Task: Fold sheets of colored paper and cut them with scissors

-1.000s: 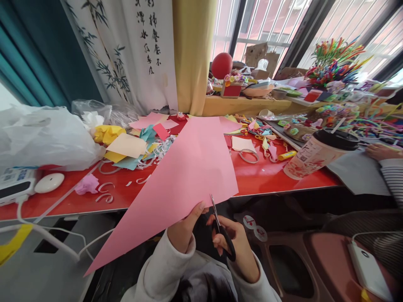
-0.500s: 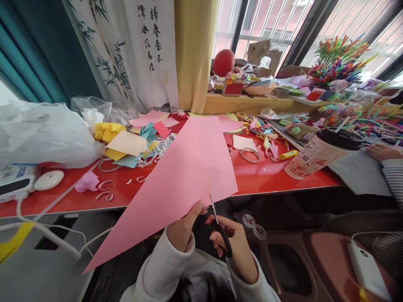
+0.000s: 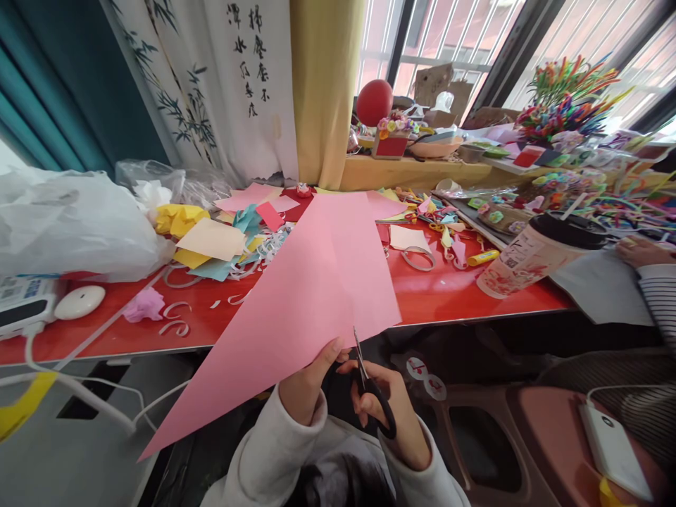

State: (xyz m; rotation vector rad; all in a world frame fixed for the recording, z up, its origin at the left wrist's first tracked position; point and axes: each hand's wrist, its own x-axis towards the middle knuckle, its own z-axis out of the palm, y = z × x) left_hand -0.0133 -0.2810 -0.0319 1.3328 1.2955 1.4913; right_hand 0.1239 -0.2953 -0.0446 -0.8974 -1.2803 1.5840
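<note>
A large sheet of pink paper [image 3: 296, 303] stretches from above the red table down past its front edge, with a long pointed corner at the lower left. My left hand [image 3: 311, 377] pinches its lower edge, thumb on top and fingers mostly hidden beneath. Black-handled scissors [image 3: 381, 408] are in my right hand [image 3: 388, 398], fingers wrapped about the loops. Their blades point up and meet the paper's near edge, just right of my left thumb. How far the blades are apart is hard to make out.
On the red table [image 3: 438, 292], paper scraps [image 3: 211, 239] and a white plastic bag [image 3: 79, 225] lie left. A lidded drink cup [image 3: 533, 257] stands right, near another person's hand [image 3: 644, 250]. A glue stick [image 3: 483, 258] lies beside it. A white power bank [image 3: 615, 443] rests lower right.
The scissors' handles have shifted slightly right and down, and the loops look wider apart. The paper's right part has moved a little. My left hand keeps its hold.
</note>
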